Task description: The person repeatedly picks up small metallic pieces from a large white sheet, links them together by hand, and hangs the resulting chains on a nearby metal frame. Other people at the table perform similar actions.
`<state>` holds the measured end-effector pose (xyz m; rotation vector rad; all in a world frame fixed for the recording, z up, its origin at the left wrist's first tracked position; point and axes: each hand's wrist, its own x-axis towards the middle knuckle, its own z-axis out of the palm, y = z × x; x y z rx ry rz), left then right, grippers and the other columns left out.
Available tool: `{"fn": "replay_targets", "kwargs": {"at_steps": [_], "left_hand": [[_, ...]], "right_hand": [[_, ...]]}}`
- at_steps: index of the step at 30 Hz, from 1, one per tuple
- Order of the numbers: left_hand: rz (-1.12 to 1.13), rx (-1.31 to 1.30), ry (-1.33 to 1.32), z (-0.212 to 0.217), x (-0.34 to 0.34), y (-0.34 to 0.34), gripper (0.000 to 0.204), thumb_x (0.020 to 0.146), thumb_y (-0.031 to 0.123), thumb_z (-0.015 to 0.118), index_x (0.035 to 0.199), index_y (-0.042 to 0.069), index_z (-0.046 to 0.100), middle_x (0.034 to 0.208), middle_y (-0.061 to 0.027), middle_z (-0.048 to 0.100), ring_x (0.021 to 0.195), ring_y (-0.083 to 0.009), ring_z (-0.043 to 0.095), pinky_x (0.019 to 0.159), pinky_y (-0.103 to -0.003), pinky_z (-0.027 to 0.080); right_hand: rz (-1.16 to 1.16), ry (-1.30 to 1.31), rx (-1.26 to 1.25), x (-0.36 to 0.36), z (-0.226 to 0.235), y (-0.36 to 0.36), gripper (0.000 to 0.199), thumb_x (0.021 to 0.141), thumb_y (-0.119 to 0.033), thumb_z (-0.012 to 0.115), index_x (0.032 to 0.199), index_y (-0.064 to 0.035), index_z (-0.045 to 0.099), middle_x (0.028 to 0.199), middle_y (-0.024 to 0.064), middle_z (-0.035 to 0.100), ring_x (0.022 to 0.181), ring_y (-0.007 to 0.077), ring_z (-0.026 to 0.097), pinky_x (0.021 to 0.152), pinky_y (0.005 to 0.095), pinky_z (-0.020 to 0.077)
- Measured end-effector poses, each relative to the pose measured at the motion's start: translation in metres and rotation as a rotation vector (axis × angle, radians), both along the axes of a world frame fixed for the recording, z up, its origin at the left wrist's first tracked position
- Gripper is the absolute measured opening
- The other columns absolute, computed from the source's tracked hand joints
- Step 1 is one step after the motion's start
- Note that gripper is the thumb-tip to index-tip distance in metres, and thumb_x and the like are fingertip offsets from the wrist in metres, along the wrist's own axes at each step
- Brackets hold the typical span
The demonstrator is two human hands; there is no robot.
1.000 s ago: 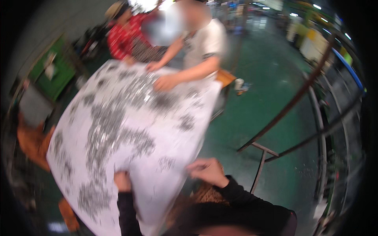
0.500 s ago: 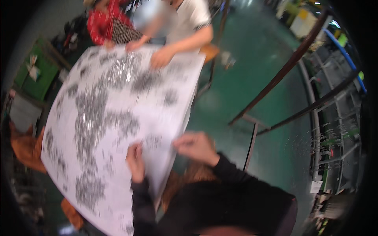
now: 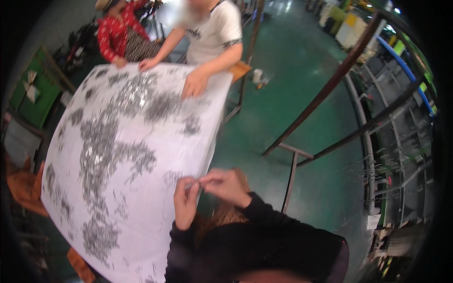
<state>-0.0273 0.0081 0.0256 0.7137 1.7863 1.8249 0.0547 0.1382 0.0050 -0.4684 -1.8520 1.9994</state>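
My left hand point(image 3: 185, 202) and my right hand point(image 3: 227, 187) meet fingertip to fingertip above the near right edge of a table covered by a white sheet point(image 3: 158, 203). Both are closed in a pinch. Something tiny may be between the fingertips, but it is too small and blurred to name. Just beyond my left hand lies a small sparse group of thin grey pieces point(image 3: 172, 178). Larger heaps of thin, shiny grey metal pieces point(image 3: 96, 151) spread along the middle of the sheet, with smaller clusters around them.
Across the table, a person in a white shirt point(image 3: 224, 28) rests a hand point(image 3: 196, 84) on the sheet near some pieces. Another person in a red top point(image 3: 111, 37) stands at the far left corner. A brown metal frame point(image 3: 325, 89) rises on the right. Orange seats point(image 3: 28, 188) flank the table.
My hands have come together; before, they were apart, the left over the sheet and the right at its edge. The co-worker's near hand stays on the sheet. The view has shifted slightly.
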Motion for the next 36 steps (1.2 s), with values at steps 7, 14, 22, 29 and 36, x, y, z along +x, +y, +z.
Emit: {"fn": "replay_targets", "kwargs": {"at_steps": [7,14,22,29,36], "left_hand": [[0.115,0.144,0.024,-0.016,0.009,0.004,0.010,0.096,0.007,0.053,0.100,-0.002,0.055,0.098,-0.0079,0.061,0.088,-0.0122,0.056,0.081,-0.025,0.046],[0.189,0.169,0.043,-0.019,0.011,-0.004,0.007,0.097,0.005,0.049,0.097,-0.001,0.054,0.096,-0.0112,0.064,0.092,-0.0152,0.059,0.089,-0.028,0.044],[0.192,0.154,0.027,-0.028,0.021,-0.012,0.004,0.093,-0.001,0.055,0.094,-0.003,0.058,0.091,-0.0120,0.068,0.089,-0.0166,0.063,0.086,-0.029,0.048],[0.186,0.145,0.011,-0.029,0.016,-0.017,0.004,0.092,-0.001,0.056,0.094,-0.003,0.059,0.092,-0.0124,0.069,0.090,-0.0165,0.064,0.086,-0.029,0.048],[0.139,0.107,0.065,-0.031,0.019,-0.013,0.005,0.093,-0.001,0.054,0.095,-0.003,0.058,0.093,-0.0119,0.068,0.090,-0.0163,0.062,0.087,-0.030,0.048]], "right_hand": [[0.017,0.077,0.005,0.001,-0.002,0.000,0.020,0.081,0.004,0.065,0.098,-0.0025,0.073,0.080,0.0015,0.064,0.071,0.0042,0.056,0.063,0.0209,0.0459],[0.000,0.048,0.148,-0.022,0.016,0.027,0.023,0.086,-0.002,0.064,0.108,-0.0015,0.069,0.085,0.0062,0.067,0.074,0.0106,0.063,0.064,0.0232,0.0493],[0.447,0.276,1.187,-0.212,-0.078,0.022,0.014,0.076,0.000,0.057,0.087,-0.0001,0.066,0.086,0.0141,0.061,0.092,0.0314,0.058,0.079,0.0372,0.0492],[0.690,0.137,1.480,-0.237,-0.097,0.026,0.009,0.076,-0.003,0.056,0.081,0.0000,0.062,0.092,0.0112,0.057,0.099,0.0277,0.055,0.083,0.0351,0.0503],[0.725,0.263,1.672,-0.248,-0.090,0.009,0.008,0.074,-0.007,0.059,0.076,-0.0004,0.061,0.089,0.0107,0.058,0.095,0.0263,0.058,0.078,0.0360,0.0520]]}}
